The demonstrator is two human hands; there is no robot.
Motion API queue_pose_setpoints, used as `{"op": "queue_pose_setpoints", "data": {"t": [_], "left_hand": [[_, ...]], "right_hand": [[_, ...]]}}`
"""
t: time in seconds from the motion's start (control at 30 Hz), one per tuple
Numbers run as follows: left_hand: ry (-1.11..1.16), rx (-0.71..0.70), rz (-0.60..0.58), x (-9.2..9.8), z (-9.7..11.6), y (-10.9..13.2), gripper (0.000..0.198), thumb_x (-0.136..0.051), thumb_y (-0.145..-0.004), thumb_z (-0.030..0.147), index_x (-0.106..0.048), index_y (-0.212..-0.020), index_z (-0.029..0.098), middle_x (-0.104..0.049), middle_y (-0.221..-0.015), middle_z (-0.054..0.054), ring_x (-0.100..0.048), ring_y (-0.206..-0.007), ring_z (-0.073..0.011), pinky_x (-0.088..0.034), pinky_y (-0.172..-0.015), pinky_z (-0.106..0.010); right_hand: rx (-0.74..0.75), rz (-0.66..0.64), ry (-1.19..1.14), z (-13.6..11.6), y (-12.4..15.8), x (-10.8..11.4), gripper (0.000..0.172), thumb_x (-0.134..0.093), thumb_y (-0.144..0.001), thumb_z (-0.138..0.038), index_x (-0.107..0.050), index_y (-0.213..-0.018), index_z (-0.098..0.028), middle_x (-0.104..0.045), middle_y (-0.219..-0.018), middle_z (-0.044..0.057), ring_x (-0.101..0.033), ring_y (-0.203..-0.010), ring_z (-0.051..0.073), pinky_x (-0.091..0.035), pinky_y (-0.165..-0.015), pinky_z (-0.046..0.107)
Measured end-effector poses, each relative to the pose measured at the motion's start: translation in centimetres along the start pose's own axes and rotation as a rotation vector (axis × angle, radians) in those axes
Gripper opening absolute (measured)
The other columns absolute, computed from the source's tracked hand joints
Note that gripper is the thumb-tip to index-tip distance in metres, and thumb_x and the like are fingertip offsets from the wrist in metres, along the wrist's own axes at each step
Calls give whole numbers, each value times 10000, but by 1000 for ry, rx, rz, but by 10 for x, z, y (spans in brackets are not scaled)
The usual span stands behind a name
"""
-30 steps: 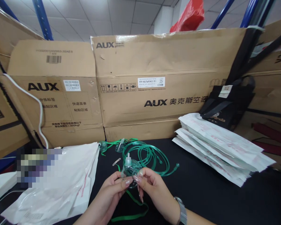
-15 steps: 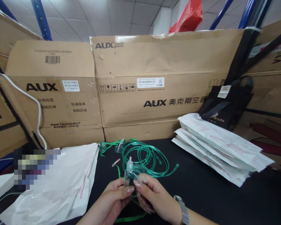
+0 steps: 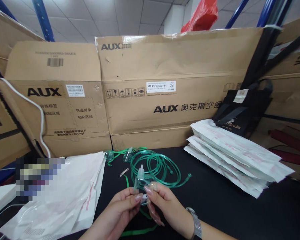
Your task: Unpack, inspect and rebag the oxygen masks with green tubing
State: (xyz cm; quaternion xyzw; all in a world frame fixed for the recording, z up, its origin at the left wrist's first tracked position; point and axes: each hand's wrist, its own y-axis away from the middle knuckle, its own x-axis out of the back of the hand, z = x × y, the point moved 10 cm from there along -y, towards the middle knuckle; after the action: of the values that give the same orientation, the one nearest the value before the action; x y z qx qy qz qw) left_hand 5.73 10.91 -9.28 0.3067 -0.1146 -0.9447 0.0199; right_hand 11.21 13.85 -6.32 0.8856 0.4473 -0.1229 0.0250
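Between my hands is a clear green oxygen mask (image 3: 140,181), its pale connector pointing up and away from me. My left hand (image 3: 126,203) pinches the mask's left edge between thumb and fingers. On the other side, my right hand (image 3: 162,201) grips the right edge; a wristwatch (image 3: 195,223) is on that wrist. A small whitish bit shows between the thumbs, too small to name. A green elastic strap (image 3: 137,231) loops below the hands. Just beyond the mask lies a coil of green tubing (image 3: 162,166). Fingers hide the mask's near part.
Farther back lie two more clear masks, one of them a small mask (image 3: 127,155) with green straps. White paper packets (image 3: 230,156) are stacked at right; a white packet (image 3: 72,186) lies at left. Large cardboard boxes (image 3: 180,93) wall the back. A black bag (image 3: 240,110) stands at back right.
The mask has shifted slightly to the right and tilted a little in my hands. The whitish bit between my thumbs now shows. Both hands keep their hold.
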Motion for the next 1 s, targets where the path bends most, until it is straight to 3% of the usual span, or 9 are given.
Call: {"op": "queue_pose_setpoints", "data": {"t": [0.37, 0.67, 1.0], "left_hand": [[-31, -64, -22, -7, 14, 1, 121, -708, -617, 185, -652, -713, 137, -644, -737, -50, -564, -730, -156, -394, -758, -281], [-123, -97, 66, 9, 13, -5, 139, -724, -595, 196, -650, -700, 142, -651, -713, -36, -581, -737, -153, -400, -756, -261], [-141, -91, 75, 8, 8, -6, 166, -735, -585, 213, -642, -700, 137, -658, -709, -34, -585, -724, -142, -401, -737, -253]], "right_hand": [[10, -48, -38, 3, 2, -8, 370, -486, -769, -525, -415, -681, -173, -439, -429, -83, -378, -315, 32, -276, -302, 135], [74, 170, 73, -7, -4, 19, 361, -630, -663, -481, -423, -689, -187, -432, -453, -102, -376, -325, 36, -297, -321, 156], [63, 170, 89, -2, -5, 23, 368, -617, -668, -491, -405, -680, -191, -467, -454, -92, -440, -360, 59, -352, -364, 180]]}}
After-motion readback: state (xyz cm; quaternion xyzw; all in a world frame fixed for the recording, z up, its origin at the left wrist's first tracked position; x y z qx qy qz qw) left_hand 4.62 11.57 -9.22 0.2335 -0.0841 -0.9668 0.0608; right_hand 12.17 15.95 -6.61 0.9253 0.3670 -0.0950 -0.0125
